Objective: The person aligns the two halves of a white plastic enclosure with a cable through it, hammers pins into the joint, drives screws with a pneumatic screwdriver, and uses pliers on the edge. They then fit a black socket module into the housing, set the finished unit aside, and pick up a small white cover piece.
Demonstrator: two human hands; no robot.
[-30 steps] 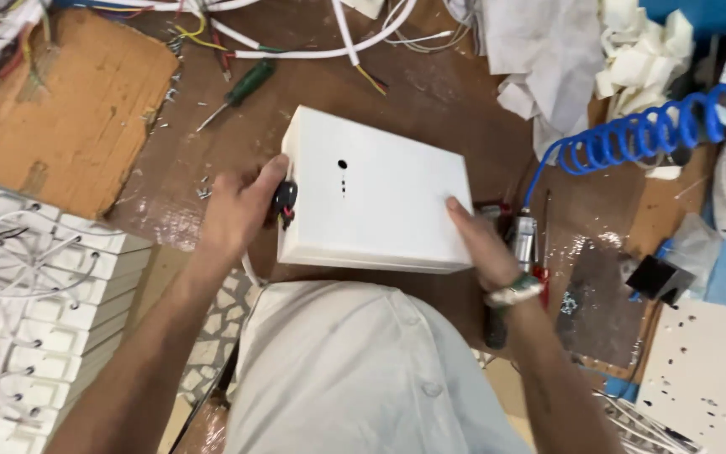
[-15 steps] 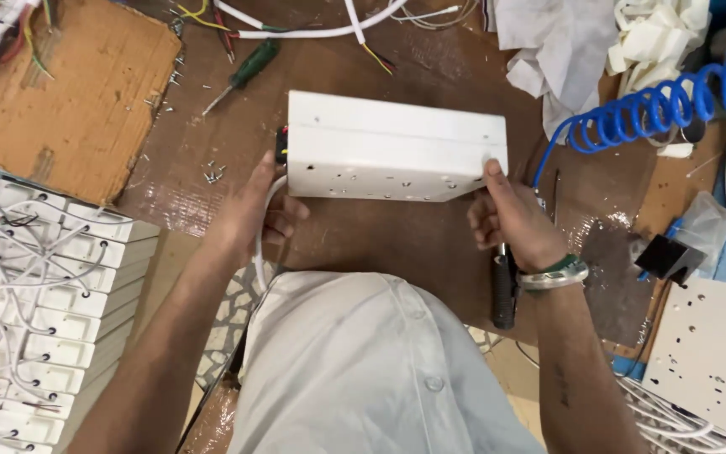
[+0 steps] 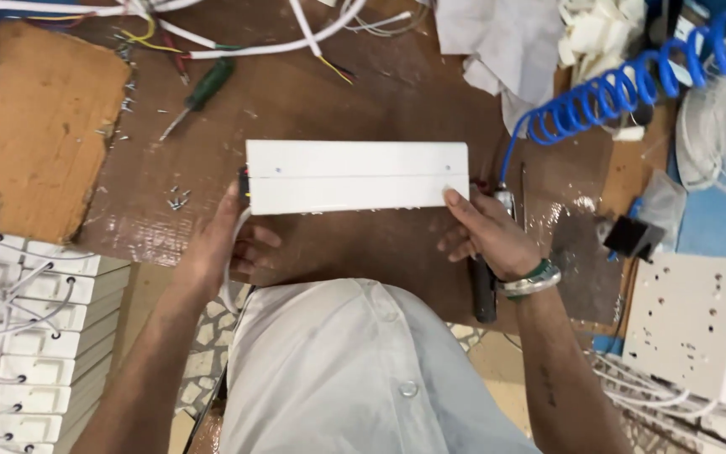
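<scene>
A view looking straight down at a person's two bare hands holding a long white plastic box (image 3: 356,176) on edge above a brown workbench (image 3: 363,84). The left hand (image 3: 216,248) is loosely curled around the box's left end, thumb up against the end face and fingers tucked below; a white cable (image 3: 230,261) runs down past its palm. The right hand (image 3: 489,235) grips the box's right lower corner, thumb on the near face and fingers bent underneath. A green and silver bangle (image 3: 531,280) sits on that wrist.

The box lies level, left to right, in the middle of the bench. It shows two long, smooth white faces meeting at a straight seam, with a small dark spot near each end of the seam. Something small and dark, with a touch of red, shows at its left end; what it is cannot be made out.

Just right of the right hand lies a black-handled tool (image 3: 484,290), joined to a coiled blue air hose (image 3: 623,84). At the far left of the bench sits a tan sheet of cardboard (image 3: 31,126), with a green-handled screwdriver (image 3: 199,94) and loose screws (image 3: 178,200) near it. Stacked white boxes with cables (image 3: 18,336) fill the lower left; a white panel with holes (image 3: 686,324) stands lower right.
</scene>
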